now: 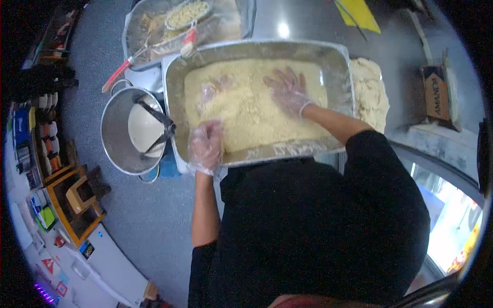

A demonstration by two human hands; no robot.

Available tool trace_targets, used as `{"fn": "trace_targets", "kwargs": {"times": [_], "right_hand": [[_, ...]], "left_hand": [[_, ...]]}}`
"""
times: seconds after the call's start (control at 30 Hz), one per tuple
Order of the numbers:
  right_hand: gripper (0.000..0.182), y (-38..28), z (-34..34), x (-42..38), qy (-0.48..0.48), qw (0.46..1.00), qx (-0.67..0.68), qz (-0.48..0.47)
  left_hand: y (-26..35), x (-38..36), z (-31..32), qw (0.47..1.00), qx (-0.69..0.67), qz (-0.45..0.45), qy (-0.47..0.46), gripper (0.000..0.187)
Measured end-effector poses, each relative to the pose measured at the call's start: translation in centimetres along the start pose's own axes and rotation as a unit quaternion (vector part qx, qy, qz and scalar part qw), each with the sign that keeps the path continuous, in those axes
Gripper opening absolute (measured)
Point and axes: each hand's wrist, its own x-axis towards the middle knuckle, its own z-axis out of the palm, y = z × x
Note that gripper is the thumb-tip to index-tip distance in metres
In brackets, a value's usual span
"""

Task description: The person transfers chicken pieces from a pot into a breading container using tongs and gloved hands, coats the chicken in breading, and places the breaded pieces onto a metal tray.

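Fingers of the right hand (291, 96), gloved in thin clear plastic, were spread apart and laid flat on pale-yellow breadcrumbs (251, 97). Fingers of the left hand (206, 146), also gloved in loose, wrinkled plastic, were curled close together over the near left part of the breadcrumbs; whether they gripped anything, could not tell.

Crumbs fine and grainy, heaped unevenly between the two hands, filling a deep rectangular metal pan (336, 69) with rounded corners and a dusted near wall. Just beyond the left fingers, a pinkish, irregular piece (209, 92) lay partly buried in the crumbs; kind unclear.

Left of the left fingers: a round, shiny metal pot (114, 131) with loop handles, holding smooth white liquid (144, 126). Black tongs (167, 126) lay with their arms spread over it.

Beyond the left fingers, past the pan: a translucent plastic tub (226, 23) with an oval strainer (188, 15) of pale crumbs, and a red-handled brush (189, 42).

Right of the right fingers, against the pan's outer side: a soft, lumpy, cream-coloured mass (371, 95).
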Motion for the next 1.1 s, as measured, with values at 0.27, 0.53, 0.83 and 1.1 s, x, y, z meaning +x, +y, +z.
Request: {"fn": "trace_targets", "kwargs": {"times": [0.27,0.53,0.83,1.1], "right_hand": [[0.053,1.7,0.7,2.1,0.04,0.996,-0.012,0.076],[0.054,-2.2,-1.1,2.1,0.078,0.994,-0.045,0.062],[0.049,5.4,-4.6,-1.3,-0.092,0.978,0.004,0.189],[0.045,5.8,-1.8,-4.4,-0.078,0.654,0.617,0.431]], "left_hand": [[-0.7,-0.4,-0.2,0.998,-0.048,-0.032,-0.018,0.017],[-1.6,0.3,0.2,0.995,-0.103,-0.005,-0.01,0.015],[-1.7,0.3,-0.2,0.979,-0.198,0.02,-0.052,0.014],[-1.3,0.4,-0.3,0.978,-0.181,0.021,-0.097,0.015]]}}
